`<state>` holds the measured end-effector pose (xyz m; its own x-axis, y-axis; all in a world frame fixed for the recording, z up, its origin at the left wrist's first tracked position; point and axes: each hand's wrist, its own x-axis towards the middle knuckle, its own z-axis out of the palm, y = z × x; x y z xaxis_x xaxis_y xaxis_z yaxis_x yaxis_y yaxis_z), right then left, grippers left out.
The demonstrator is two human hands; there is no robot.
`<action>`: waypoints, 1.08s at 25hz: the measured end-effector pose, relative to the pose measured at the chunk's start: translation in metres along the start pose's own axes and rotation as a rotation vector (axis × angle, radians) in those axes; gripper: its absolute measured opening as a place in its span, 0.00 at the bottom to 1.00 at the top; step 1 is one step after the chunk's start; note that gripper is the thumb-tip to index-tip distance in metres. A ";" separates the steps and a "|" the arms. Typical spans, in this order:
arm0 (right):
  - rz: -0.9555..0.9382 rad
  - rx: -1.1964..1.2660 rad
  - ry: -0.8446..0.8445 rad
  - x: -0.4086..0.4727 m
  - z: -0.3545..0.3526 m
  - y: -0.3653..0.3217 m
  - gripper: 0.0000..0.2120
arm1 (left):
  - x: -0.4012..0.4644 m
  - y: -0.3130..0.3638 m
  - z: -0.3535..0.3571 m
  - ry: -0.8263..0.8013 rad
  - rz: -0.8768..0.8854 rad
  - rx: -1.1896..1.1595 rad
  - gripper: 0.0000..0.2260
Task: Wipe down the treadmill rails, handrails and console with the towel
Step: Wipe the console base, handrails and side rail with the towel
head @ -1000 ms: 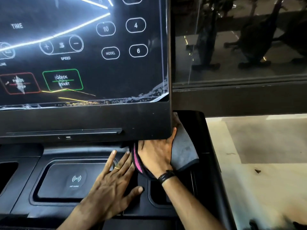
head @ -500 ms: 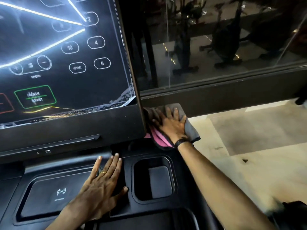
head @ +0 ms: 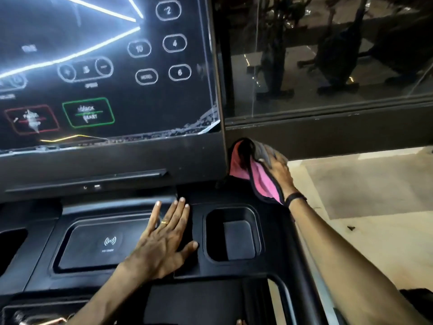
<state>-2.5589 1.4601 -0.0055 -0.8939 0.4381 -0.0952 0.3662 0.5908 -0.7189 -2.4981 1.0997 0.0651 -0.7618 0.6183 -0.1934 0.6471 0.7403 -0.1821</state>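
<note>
Towel worked along the console's right edge

Right hand (head: 278,171) clamps the towel (head: 259,181) against the console (head: 112,160) at its lower right corner; left hand (head: 164,240), fingers spread flat beside the cup well (head: 234,233), likely braces the reach.

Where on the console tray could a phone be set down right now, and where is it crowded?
Free: the charging pad, bordered by its raised rim and the left hand, which lies flat along its right edge; also the cup pocket right of that hand. Crowded: the screen's lower right corner, where the right hand presses the towel.
</note>
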 end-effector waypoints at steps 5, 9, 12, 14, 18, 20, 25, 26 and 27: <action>-0.091 0.097 0.034 -0.150 0.002 0.031 0.26 | -0.018 -0.026 -0.012 -0.102 -0.036 -0.252 0.55; -0.152 -0.294 0.038 -0.258 0.013 0.036 0.27 | -0.053 -0.061 -0.010 -0.030 -0.028 -0.487 0.54; -0.287 -0.660 0.084 -0.277 0.042 -0.014 0.29 | -0.088 -0.075 -0.009 0.054 -0.032 -0.580 0.46; -0.377 -0.684 0.079 -0.275 0.077 -0.057 0.30 | -0.111 -0.080 -0.009 0.103 -0.057 -0.680 0.43; -0.233 -0.615 0.070 -0.218 0.121 -0.131 0.33 | -0.140 -0.086 -0.004 0.182 -0.131 -0.735 0.48; -0.070 -0.632 0.050 -0.175 0.124 -0.163 0.33 | -0.147 -0.083 -0.001 0.180 -0.130 -0.704 0.48; -0.190 -0.615 0.037 -0.211 0.124 -0.155 0.31 | -0.158 -0.067 0.002 0.319 -0.087 -0.652 0.41; -0.276 -0.611 0.000 -0.235 0.120 -0.145 0.32 | -0.161 -0.066 0.004 0.367 -0.097 -0.666 0.38; -0.351 -0.593 -0.019 -0.252 0.114 -0.135 0.33 | -0.163 -0.065 0.006 0.410 -0.102 -0.692 0.34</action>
<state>-2.4128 1.1925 0.0374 -0.9878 0.1440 0.0586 0.1286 0.9687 -0.2121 -2.4158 0.9491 0.1027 -0.8534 0.4871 0.1854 0.5108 0.7106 0.4839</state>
